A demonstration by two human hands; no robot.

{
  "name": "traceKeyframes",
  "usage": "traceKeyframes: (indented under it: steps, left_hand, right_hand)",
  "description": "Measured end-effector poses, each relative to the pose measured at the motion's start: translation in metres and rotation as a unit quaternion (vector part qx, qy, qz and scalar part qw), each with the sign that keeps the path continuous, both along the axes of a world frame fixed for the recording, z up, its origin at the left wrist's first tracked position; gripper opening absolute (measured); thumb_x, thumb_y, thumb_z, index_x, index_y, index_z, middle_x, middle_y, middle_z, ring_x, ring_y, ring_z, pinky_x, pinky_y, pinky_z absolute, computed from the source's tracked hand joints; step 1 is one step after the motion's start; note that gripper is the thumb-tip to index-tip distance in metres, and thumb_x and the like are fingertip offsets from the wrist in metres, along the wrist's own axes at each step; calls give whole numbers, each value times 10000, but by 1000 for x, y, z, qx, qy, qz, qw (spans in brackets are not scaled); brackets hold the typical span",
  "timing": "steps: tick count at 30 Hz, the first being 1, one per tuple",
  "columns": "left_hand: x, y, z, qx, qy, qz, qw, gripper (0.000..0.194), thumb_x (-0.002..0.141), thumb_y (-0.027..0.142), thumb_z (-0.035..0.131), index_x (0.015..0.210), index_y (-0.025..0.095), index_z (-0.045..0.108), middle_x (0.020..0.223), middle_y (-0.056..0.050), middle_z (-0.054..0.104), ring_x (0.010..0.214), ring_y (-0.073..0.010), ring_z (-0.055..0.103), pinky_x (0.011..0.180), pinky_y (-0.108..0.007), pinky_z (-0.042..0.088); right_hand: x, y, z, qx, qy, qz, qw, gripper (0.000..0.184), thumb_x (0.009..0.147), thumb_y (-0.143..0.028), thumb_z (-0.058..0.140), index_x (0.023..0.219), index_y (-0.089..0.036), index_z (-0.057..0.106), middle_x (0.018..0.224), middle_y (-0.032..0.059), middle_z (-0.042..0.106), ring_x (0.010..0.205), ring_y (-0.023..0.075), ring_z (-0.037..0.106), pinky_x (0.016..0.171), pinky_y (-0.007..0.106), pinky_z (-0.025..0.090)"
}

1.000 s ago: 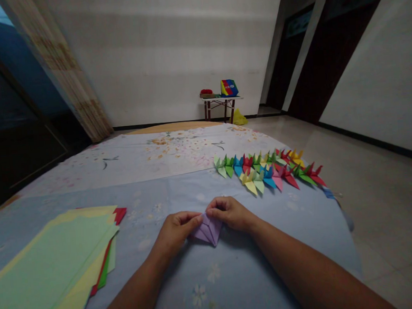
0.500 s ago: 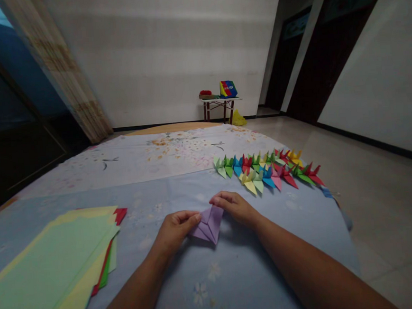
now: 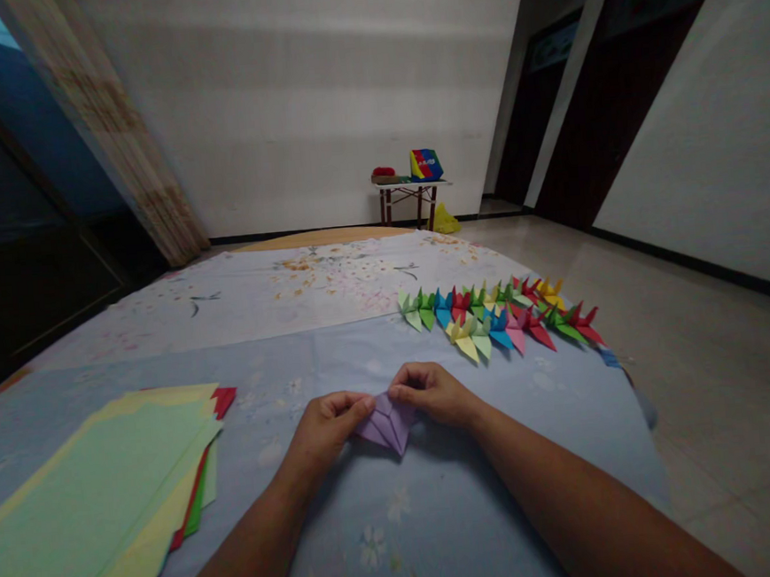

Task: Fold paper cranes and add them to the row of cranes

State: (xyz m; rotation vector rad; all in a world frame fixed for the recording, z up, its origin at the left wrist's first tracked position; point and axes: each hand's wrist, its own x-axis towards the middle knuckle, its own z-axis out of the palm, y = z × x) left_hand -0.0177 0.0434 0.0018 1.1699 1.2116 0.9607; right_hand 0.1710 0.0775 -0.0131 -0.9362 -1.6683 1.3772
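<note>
A small piece of folded purple paper, creased into a pointed shape, is held between both hands just above the blue cloth. My left hand pinches its left side between thumb and fingers. On the upper right side, my right hand grips the paper, thumb in front and the other fingers curled behind. One corner of the paper points down toward me. The fingertips hide its upper edge.
At the left lies a stack of coloured paper sheets, pale green on top. Several folded paper cranes stand in rows at the right, near the edge of the cloth-covered table. A small table stands by the far wall.
Half a second ago my right hand was higher, at the paper's upper right corner; it has come down and inward, closing more firmly on the paper. My left hand has barely moved.
</note>
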Motion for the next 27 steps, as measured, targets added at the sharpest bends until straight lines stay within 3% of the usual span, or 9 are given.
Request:
traceKeyframes:
  steps: [9, 19, 23, 27]
  left_hand:
    - [3, -1, -1, 6, 5, -45, 999, 341, 613, 437, 710, 695, 106, 697, 594, -46, 663, 524, -128, 550, 541, -242, 410]
    - [-2, 2, 1, 6, 36, -20, 999, 358, 588, 466, 699, 646, 113, 672, 523, -14, 617, 467, -105, 489, 487, -213, 353]
    - [-1, 2, 1, 26, 70, -10, 997, 334, 616, 456, 671, 645, 124, 674, 489, 5, 585, 444, -101, 460, 460, -208, 331]
    - [0, -1, 2, 88, 98, -8, 991, 306, 677, 438, 628, 688, 137, 684, 591, -19, 644, 548, -144, 549, 552, -237, 409]
  right_hand:
    - [-5, -4, 3, 22, -55, -7, 998, 254, 717, -370, 628, 715, -118, 607, 570, -29, 514, 506, 64, 407, 483, 186, 313]
    - [3, -1, 2, 23, -82, 11, 996, 252, 731, -362, 602, 738, -110, 619, 573, -28, 514, 513, 63, 414, 492, 189, 314]
    - [2, -1, 2, 19, -93, 2, 996, 247, 722, -357, 607, 734, -111, 628, 580, -17, 539, 510, 68, 431, 499, 195, 333]
    - [0, -2, 2, 28, -96, -14, 995, 227, 724, -343, 603, 724, -117, 622, 564, -20, 535, 496, 67, 429, 475, 187, 322]
